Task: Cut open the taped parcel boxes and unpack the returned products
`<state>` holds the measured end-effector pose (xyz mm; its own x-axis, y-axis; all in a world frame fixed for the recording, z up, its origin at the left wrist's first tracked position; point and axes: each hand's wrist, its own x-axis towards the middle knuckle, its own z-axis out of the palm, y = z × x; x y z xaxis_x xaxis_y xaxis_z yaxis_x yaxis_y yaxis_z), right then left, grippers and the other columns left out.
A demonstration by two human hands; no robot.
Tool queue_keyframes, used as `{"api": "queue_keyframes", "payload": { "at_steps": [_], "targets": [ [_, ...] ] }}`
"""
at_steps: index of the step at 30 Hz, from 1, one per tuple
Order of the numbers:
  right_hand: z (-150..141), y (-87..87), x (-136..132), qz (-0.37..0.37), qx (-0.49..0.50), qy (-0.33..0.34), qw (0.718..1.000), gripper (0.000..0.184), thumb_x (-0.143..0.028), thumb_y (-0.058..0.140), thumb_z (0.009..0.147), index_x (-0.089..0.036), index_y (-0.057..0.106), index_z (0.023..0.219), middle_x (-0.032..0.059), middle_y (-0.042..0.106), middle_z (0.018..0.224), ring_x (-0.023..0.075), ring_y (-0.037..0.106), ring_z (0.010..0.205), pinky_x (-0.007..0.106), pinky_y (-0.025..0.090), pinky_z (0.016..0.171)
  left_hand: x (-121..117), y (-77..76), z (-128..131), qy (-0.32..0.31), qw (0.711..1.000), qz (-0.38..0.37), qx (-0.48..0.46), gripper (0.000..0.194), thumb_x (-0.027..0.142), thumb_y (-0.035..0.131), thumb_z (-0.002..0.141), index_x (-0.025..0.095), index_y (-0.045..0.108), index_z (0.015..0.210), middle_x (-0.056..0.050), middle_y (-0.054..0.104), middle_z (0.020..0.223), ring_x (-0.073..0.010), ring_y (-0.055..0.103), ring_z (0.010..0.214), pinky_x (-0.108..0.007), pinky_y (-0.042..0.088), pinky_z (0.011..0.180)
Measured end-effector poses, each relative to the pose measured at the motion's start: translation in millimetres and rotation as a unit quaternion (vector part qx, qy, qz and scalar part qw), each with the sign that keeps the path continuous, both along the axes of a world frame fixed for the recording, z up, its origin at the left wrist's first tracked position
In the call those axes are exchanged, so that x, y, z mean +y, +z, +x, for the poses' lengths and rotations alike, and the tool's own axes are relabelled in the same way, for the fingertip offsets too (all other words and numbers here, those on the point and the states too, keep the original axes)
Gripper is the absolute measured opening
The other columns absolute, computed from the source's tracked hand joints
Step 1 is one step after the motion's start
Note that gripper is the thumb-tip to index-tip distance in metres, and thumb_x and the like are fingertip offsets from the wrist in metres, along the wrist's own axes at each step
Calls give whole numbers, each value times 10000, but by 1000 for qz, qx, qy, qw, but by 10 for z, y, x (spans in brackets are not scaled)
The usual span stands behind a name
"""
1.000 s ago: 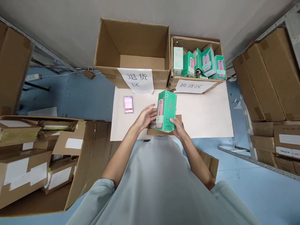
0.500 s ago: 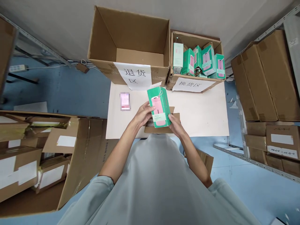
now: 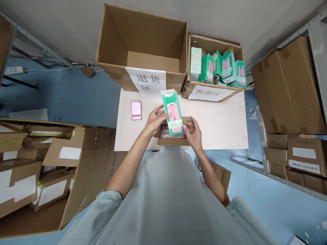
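My left hand [image 3: 156, 119] grips a green retail box [image 3: 171, 103] with a pink cup-like item printed on its front, thumb across the face. The box is tilted towards me and its top end looks whitish. At its lower right corner is my right hand [image 3: 193, 134], fingers spread and raised off the box, thumb at the corner. Beneath both hands an open small brown carton [image 3: 173, 141] stands at the table's near edge. Clear plastic wrapping shows inside it; the rest is hidden by the green box.
A large cardboard box [image 3: 116, 73] with a paper sign stands at the back of the white table [image 3: 217, 126]. Beside it a smaller carton [image 3: 185, 86] holds several green boxes. A phone [image 3: 136, 110] lies on the left. A big box of parcels [image 3: 89, 163] and loaded shelving [image 3: 291, 92] flank the table.
The green box has turned slightly, showing less of its right side and more of its top end. My right hand's fingers have opened and lifted away from the box.
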<state>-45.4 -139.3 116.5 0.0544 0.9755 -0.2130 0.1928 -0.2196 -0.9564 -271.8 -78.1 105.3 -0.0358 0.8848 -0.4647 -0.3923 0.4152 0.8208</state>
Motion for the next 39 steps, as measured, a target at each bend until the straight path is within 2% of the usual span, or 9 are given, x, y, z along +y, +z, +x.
{"api": "queue_keyframes", "payload": {
  "at_steps": [4, 7, 10, 13, 17, 21, 25, 31, 39],
  "targets": [
    [-188, 114, -105, 55, -145, 50, 987, 905, -689, 878, 909, -314, 562, 1669, 175, 544, 1693, 418, 532, 1576, 589, 565, 1258, 4, 2, 76, 32, 998, -11, 49, 1038, 322, 1089, 665, 168, 610, 1573, -152, 791, 1344, -313, 798, 1240, -462, 625, 1129],
    [-336, 33, -123, 57, -194, 71, 977, 867, -660, 858, 923, -279, 581, 1652, 208, 539, 1682, 457, 532, 1561, 665, 514, 1290, -16, 13, 175, 43, 996, -15, 74, 1095, 332, 1096, 673, 188, 557, 1616, -154, 768, 1349, -305, 810, 1190, -454, 651, 1076],
    [-389, -92, -92, 70, -188, 48, 979, 762, -579, 772, 993, -280, 562, 1662, 205, 585, 1636, 426, 575, 1517, 650, 511, 1292, -52, 26, 217, 48, 996, -7, 68, 1039, 368, 1066, 712, 196, 561, 1604, -160, 763, 1369, -302, 806, 1203, -449, 655, 1074],
    [-343, -130, -51, 86, -133, 8, 987, 740, -546, 764, 998, -299, 548, 1661, 168, 630, 1602, 363, 608, 1485, 535, 573, 1236, -89, 29, 141, 48, 999, 20, 15, 940, 322, 976, 762, 216, 571, 1604, -160, 775, 1419, -290, 797, 1265, -456, 625, 1153],
    [-274, -59, -15, 44, -1, -21, 999, 772, -610, 789, 976, -284, 528, 1626, 162, 634, 1628, 303, 653, 1450, 432, 616, 1148, -114, -5, -27, 50, 999, 20, 8, 1010, 170, 933, 681, 233, 579, 1624, -174, 762, 1482, -265, 838, 1153, -472, 615, 1177],
    [-264, 1, -4, 5, 115, -21, 993, 821, -680, 837, 915, -280, 526, 1561, 151, 716, 1526, 303, 693, 1443, 462, 577, 1240, -102, -51, -73, 65, 998, -3, 24, 1006, 182, 984, 680, 231, 607, 1611, -165, 776, 1451, -251, 836, 1133, -458, 611, 1187],
    [-251, 18, -33, -83, 215, -9, 973, 819, -720, 861, 867, -341, 540, 1519, 93, 720, 1553, 329, 696, 1455, 494, 692, 1111, -54, -44, -40, 54, 998, -23, -25, 921, 333, 1037, 722, 223, 653, 1552, -147, 809, 1387, -265, 821, 1183, -440, 622, 1172],
    [-255, 4, -118, -178, 364, 21, 914, 760, -740, 870, 832, -319, 638, 1421, 85, 781, 1488, 363, 739, 1358, 539, 753, 970, -15, 42, -5, -108, 981, 14, -159, 771, 649, 1013, 709, 210, 798, 1305, -155, 840, 1328, -402, 776, 1319, -507, 658, 1105],
    [-267, -91, -173, -218, 380, 29, 899, 742, -805, 841, 842, -312, 706, 1381, 84, 809, 1465, 338, 783, 1278, 498, 747, 984, -46, 65, 17, -95, 983, 37, -151, 772, 523, 1060, 648, 168, 789, 1277, -165, 863, 1245, -426, 783, 1310, -551, 647, 1137]
  ]
}}
